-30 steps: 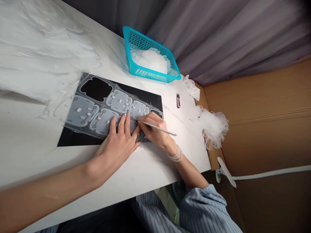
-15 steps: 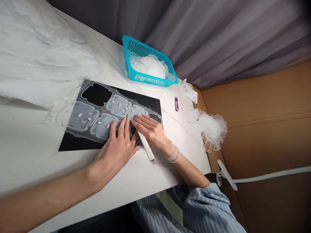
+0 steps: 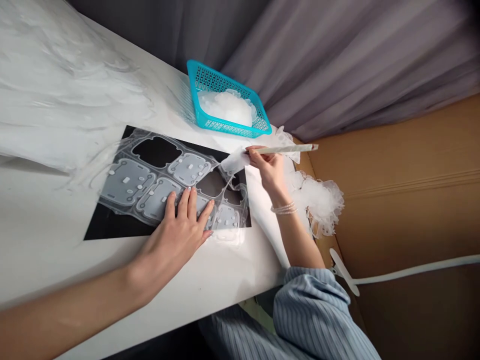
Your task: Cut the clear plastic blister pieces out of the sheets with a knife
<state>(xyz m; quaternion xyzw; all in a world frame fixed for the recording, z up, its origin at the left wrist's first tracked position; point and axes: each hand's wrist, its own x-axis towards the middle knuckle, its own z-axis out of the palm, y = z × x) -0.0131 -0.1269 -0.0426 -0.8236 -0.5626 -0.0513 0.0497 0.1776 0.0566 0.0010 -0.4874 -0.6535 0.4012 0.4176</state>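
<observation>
My left hand lies with fingers spread on a translucent sheet of cut-out shapes with small pale marks, which rests on a black board. Beyond the board's right part, my right hand is closed, pinching a frosty white piece that rises from the sheet. A slim whitish stick with a dark tip is gripped in the same hand and points right. Dark openings show in the sheet below the lifted piece.
A turquoise basket holding white sheer pieces stands behind the board. White fabric layers cover the table's left side. Ruffled white pieces lie at the right edge, by cardboard and a white clip arm.
My right hand has risen from the sheet and moved right and back, lifting a translucent piece away and swinging the stick up. My left hand still presses on the sheet.
</observation>
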